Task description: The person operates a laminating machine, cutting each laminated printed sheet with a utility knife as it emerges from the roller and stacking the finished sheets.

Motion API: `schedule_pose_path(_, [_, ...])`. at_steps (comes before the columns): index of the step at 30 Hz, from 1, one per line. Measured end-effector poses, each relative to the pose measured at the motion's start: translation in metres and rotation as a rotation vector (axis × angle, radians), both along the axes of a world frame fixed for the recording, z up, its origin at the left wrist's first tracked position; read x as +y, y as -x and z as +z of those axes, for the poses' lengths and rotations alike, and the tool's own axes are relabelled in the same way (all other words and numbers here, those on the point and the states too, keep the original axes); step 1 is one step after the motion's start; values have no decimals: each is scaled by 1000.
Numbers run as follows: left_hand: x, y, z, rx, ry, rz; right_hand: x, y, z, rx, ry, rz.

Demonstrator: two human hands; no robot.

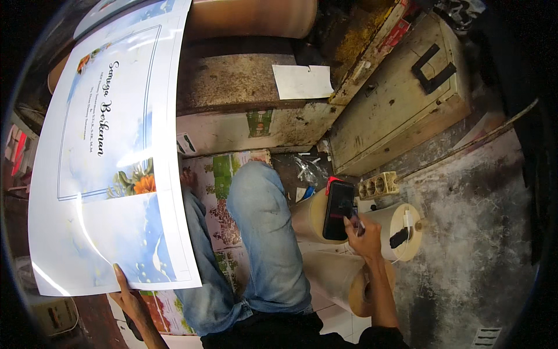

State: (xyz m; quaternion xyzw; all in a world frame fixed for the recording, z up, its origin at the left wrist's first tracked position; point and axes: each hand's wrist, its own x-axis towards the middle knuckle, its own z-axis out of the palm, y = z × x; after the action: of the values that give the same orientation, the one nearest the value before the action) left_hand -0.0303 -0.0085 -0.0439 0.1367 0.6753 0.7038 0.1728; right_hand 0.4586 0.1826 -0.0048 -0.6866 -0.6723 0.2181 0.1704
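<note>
A large glossy printed sheet (110, 174), white and blue with orange flowers and script, spreads across the left side, bowed and hanging over my left leg. My left hand (125, 294) grips its lower edge, thumb on top and the other fingers hidden beneath. A black phone (337, 203) with a red edge leans on the end of a clear film roll (311, 216). My right hand (364, 235) is at the phone's lower right, a fingertip on or just over its screen. Its other fingers are curled, with a thin whitish piece between them that I cannot make out.
A power strip (378, 185) and a white charger with cable (408, 218) sit by another film roll (381, 224); one more roll (334, 279) lies nearer. A metal box (401, 110) stands far right. Ahead, a stained machine (238, 75) bears a white paper (301, 82).
</note>
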Motion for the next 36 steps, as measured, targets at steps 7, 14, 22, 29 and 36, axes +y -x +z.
schedule_pose_path(7, [-25, -16, 27, -153, 22, 61, 73, 29, 14, -495, -291, 84])
schedule_pose_path(14, [-19, -16, 42, -116, 27, 80, 132, 2, 5, -503, 14, 63])
schedule_pose_path(22, [-64, 45, 46, -6, 275, 38, 111, 87, 47, -72, -211, 24])
schedule_pose_path(29, [-197, 52, 19, 337, 391, -208, -107, 158, 48, 366, -120, -138])
schedule_pose_path(36, [-303, 50, -19, -184, 88, -62, -88, 296, 30, 849, -27, 310])
